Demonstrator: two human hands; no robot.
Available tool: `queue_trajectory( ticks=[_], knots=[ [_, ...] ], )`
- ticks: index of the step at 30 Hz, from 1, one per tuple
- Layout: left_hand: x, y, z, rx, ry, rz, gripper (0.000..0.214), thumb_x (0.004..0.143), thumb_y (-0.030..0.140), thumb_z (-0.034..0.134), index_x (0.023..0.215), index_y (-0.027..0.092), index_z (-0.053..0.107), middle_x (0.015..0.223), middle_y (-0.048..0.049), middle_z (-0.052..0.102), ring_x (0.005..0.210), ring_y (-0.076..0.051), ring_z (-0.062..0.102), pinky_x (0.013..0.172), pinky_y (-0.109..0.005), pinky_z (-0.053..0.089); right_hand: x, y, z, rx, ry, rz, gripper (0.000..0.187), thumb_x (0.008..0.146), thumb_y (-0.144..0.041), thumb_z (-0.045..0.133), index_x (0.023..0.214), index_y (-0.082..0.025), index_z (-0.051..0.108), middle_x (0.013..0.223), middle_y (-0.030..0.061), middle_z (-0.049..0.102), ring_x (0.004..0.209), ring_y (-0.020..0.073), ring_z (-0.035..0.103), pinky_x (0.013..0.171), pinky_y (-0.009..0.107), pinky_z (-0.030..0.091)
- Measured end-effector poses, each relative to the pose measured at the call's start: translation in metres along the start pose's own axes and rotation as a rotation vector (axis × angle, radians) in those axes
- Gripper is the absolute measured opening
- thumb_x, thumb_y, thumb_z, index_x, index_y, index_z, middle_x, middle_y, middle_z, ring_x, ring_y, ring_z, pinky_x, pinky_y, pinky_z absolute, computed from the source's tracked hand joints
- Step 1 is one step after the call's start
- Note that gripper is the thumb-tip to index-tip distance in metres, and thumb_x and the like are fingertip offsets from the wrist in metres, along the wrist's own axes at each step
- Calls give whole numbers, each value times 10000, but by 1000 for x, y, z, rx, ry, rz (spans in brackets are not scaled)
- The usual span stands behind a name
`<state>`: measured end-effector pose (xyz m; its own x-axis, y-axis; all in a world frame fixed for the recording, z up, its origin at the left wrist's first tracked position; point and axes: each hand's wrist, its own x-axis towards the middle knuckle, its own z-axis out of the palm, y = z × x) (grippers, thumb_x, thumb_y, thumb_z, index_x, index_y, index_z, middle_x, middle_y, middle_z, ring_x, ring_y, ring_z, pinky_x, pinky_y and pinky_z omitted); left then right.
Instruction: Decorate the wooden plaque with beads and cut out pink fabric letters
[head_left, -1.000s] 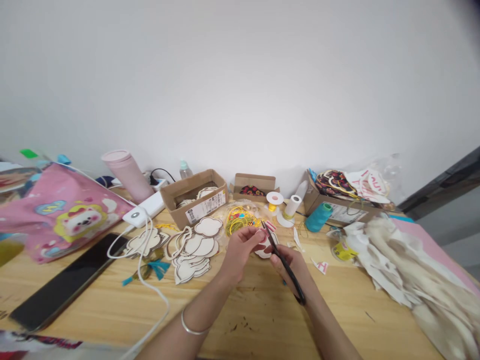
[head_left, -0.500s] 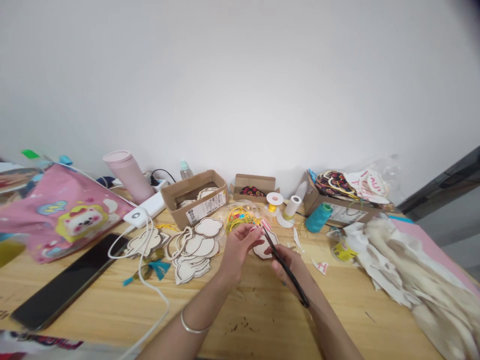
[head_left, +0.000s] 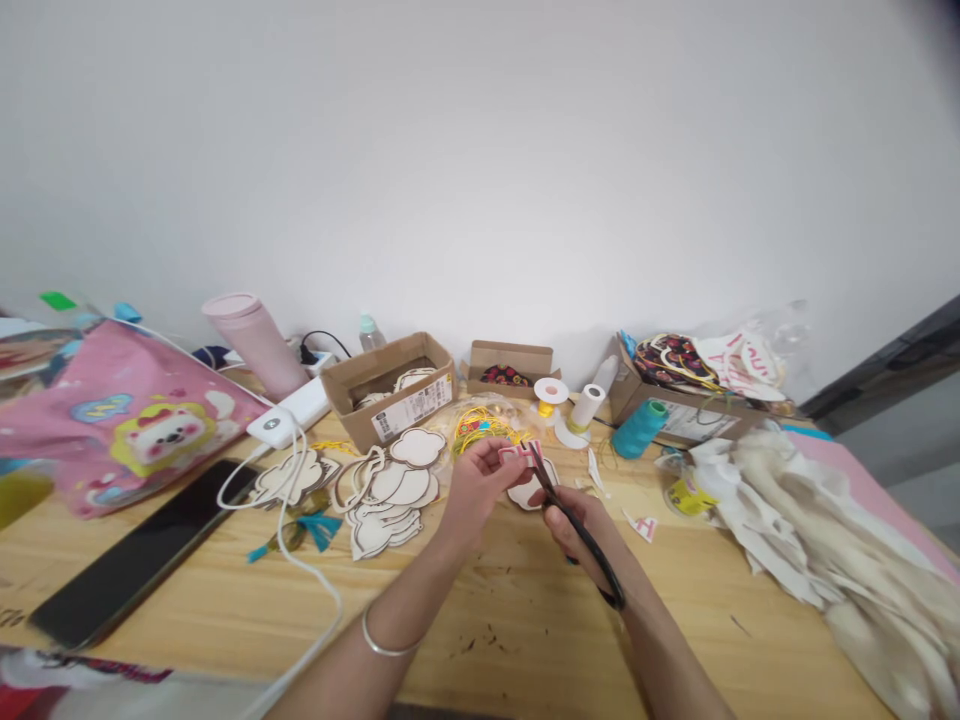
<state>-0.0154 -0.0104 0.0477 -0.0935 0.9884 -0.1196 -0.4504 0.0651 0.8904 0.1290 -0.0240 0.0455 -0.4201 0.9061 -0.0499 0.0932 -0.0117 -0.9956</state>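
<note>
My left hand point(head_left: 474, 490) pinches a small pink-and-white paper cutout point(head_left: 519, 455) just above the wooden table point(head_left: 495, 640). My right hand point(head_left: 581, 530) grips black scissors point(head_left: 577, 530), whose blades meet the cutout's right edge. A white shaped piece with a red mark point(head_left: 531, 488) lies on the table directly behind the hands. A stack of white cloud-shaped cutouts point(head_left: 394, 490) sits just left of my left hand.
Cardboard boxes point(head_left: 390, 395) line the back, with a teal thread spool point(head_left: 637, 430) and white spools point(head_left: 581, 415). A pink bottle point(head_left: 259, 345), pink bag point(head_left: 127, 420), black phone point(head_left: 142, 555) and white cable point(head_left: 300, 530) lie left. Piled cream fabric point(head_left: 810, 540) fills the right.
My left hand lifted the pink-and-white cutout slightly and turned it; the scissor blades moved onto its edge. The view shifted a little downward.
</note>
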Motion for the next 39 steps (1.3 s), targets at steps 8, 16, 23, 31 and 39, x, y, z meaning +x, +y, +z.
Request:
queue_trajectory(
  ticks=[8, 16, 23, 31, 39],
  knots=[
    [-2, -4, 5, -5, 88, 38, 269, 578, 256, 730, 756, 142, 564, 653, 17, 630, 604, -95, 596, 657, -245, 509, 1, 4, 7, -24, 44, -8, 503, 705, -629, 478, 812, -141, 528, 492, -77, 286, 407, 46, 237, 374, 194, 161],
    [-5, -4, 9, 49, 135, 72, 265, 554, 260, 733, 727, 143, 571, 640, 15, 621, 600, -106, 589, 643, -255, 498, 2, 3, 10, -57, 89, -29, 474, 709, -608, 486, 793, -143, 526, 508, -65, 325, 420, 46, 251, 385, 193, 164],
    [-7, -3, 10, 66, 142, 65, 252, 570, 256, 727, 729, 142, 567, 618, 25, 609, 590, -102, 590, 640, -245, 496, 2, 5, 10, 7, 80, -23, 465, 717, -599, 493, 793, -142, 523, 476, -79, 297, 399, 46, 247, 374, 192, 174],
    [-8, -1, 12, 55, 139, 64, 254, 562, 266, 734, 716, 140, 576, 611, 23, 608, 582, -103, 594, 630, -243, 502, 1, 4, 10, 8, 81, -7, 464, 710, -606, 501, 763, -146, 526, 461, -78, 285, 395, 47, 235, 372, 199, 151],
    [-7, -1, 11, 39, 135, 55, 255, 569, 247, 730, 736, 140, 570, 629, 27, 612, 581, -89, 585, 628, -229, 499, 1, 4, 10, 66, 45, -37, 491, 683, -626, 517, 791, -147, 514, 502, -78, 277, 412, 45, 226, 378, 196, 154]
  ],
)
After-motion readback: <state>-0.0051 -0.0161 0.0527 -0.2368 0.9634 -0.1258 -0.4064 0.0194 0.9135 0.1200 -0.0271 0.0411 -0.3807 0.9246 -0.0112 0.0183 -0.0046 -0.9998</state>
